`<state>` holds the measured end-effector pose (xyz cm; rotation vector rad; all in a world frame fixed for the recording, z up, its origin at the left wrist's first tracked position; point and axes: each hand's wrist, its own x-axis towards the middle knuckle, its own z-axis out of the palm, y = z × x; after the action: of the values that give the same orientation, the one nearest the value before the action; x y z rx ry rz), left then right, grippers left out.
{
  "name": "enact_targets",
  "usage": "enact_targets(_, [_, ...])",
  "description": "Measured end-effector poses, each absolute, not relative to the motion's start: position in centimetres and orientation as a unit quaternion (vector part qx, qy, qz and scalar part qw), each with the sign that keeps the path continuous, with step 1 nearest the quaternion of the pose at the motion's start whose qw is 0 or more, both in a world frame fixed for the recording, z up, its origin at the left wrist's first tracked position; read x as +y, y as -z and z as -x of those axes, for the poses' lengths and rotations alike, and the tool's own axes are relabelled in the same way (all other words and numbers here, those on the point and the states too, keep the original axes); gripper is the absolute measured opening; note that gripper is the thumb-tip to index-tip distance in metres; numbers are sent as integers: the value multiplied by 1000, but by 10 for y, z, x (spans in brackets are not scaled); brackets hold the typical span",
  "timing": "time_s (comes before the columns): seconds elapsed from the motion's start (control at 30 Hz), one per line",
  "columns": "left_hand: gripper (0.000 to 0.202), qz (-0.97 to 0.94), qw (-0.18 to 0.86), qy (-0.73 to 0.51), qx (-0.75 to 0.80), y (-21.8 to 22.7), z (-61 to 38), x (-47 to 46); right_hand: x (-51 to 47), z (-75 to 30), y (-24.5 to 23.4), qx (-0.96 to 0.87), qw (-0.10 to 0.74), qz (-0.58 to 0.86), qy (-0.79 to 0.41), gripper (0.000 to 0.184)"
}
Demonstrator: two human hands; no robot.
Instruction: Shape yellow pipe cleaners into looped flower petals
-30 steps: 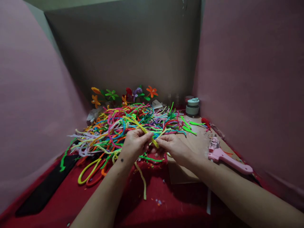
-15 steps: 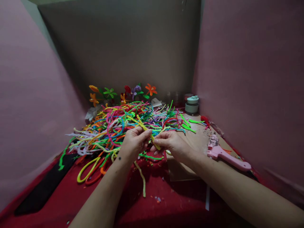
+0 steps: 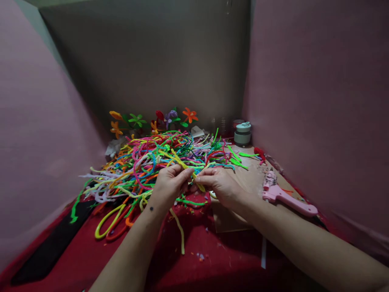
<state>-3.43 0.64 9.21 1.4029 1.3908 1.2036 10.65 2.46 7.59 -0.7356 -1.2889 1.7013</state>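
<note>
Apparently you are at a shaping step: your left hand pinches the yellow pipe cleaner partway along, and your right hand has thumb and finger closed on its near end, so both grips are clamped on it, above the surface's middle. Whether you bend or twist it, I cannot tell. Your next move seems to call for a steady left pinch and light right fingertips. On the red cloth, a black strip lies along the left edge, then a tangled pile spreads toward the back edge, with fuzzy flowers behind it. A lidded cup stands near the back right corner; a glue gun lies near the right edge. Around you stand a pinkish left wall, a dark back wall and a pinkish right wall
</note>
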Motion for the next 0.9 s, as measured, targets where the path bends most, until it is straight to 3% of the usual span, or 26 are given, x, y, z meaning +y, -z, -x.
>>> enact_targets(0.17, [37,-571,344,-466,581,-94,34,3,25,-108,-78,-508,424,310,-683,11])
enact_targets(0.3, [16,-641,296,-475,526,-92,37,2,27,-110,-76,-504,421,301,-692,10])
enact_targets(0.63, [16,-824,-62,-373,422,-96,50,4,33,-113,-70,-541,403,254,-693,12])
enact_targets(0.9, [19,-872,-81,-282,392,-98,52,-2,38,-113,-65,-588,395,238,-665,9])
